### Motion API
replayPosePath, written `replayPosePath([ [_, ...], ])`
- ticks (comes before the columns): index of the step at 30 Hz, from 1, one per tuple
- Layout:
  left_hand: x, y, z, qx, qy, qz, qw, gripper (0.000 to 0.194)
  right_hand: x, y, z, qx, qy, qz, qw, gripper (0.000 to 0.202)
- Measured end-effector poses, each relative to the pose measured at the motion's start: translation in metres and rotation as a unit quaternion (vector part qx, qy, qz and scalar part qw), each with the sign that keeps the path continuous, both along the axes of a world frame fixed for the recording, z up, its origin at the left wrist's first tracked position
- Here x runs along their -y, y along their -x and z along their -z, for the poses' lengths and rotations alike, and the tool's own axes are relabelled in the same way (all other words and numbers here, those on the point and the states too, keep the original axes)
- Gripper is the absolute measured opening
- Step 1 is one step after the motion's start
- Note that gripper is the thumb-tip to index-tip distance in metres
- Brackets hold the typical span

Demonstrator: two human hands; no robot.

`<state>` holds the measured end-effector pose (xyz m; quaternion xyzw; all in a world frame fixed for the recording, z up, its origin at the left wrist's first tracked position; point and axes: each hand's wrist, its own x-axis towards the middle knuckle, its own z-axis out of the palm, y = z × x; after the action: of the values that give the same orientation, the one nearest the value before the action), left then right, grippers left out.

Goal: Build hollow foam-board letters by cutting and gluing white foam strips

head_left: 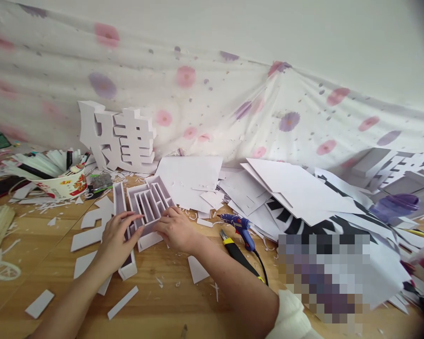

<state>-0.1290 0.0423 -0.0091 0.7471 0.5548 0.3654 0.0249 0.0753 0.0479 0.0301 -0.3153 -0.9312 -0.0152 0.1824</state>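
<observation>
A hollow white foam-board character [149, 230] lies on the wooden table, thin upright walls dividing it into narrow channels. My left hand [122, 238] is at its near left part, thumb and fingers closed around a wall. From the right, my right hand [176, 228] grips the near right edge with bent fingers. The fingertips of both hands are partly hidden by the walls. To the right of my right hand lie a blue glue gun [240, 226] and a black and yellow utility knife [238, 254].
A finished white character [118, 136] stands against the flowered sheet. Left of it, a paper bucket [61, 183] holds white strips. Foam-board sheets [300, 186] pile up on the right, beside a purple container [397, 207]. Loose offcuts [39, 303] and shavings litter the table.
</observation>
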Motion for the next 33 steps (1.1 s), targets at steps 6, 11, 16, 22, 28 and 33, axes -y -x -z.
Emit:
replayPosePath([
  [6, 0.001, 0.001, 0.000, 0.006, 0.008, 0.006, 1.000, 0.035, -0.002, 0.000, 0.005, -0.009, 0.014, 0.005, 1.000, 0.016],
  [11, 0.003, -0.001, 0.000, 0.017, 0.001, 0.003, 1.000, 0.033, 0.001, 0.001, 0.003, 0.000, 0.018, -0.002, 1.000, 0.015],
  [16, 0.007, -0.005, -0.016, -0.021, -0.041, 0.049, 0.998, 0.028, 0.003, -0.001, -0.002, -0.078, 0.063, 0.036, 0.994, 0.017],
  [22, 0.000, -0.004, -0.026, 0.040, 0.059, 0.039, 0.997, 0.040, 0.011, -0.011, -0.010, -0.141, 0.075, -0.003, 0.987, 0.051],
  [28, -0.001, -0.003, -0.016, 0.073, 0.071, 0.028, 0.994, 0.043, 0.014, -0.015, -0.011, -0.037, -0.028, -0.029, 0.999, 0.017],
  [33, 0.004, -0.001, -0.014, 0.084, 0.046, -0.011, 0.995, 0.034, 0.001, -0.002, -0.006, 0.028, -0.009, 0.028, 0.999, 0.012],
])
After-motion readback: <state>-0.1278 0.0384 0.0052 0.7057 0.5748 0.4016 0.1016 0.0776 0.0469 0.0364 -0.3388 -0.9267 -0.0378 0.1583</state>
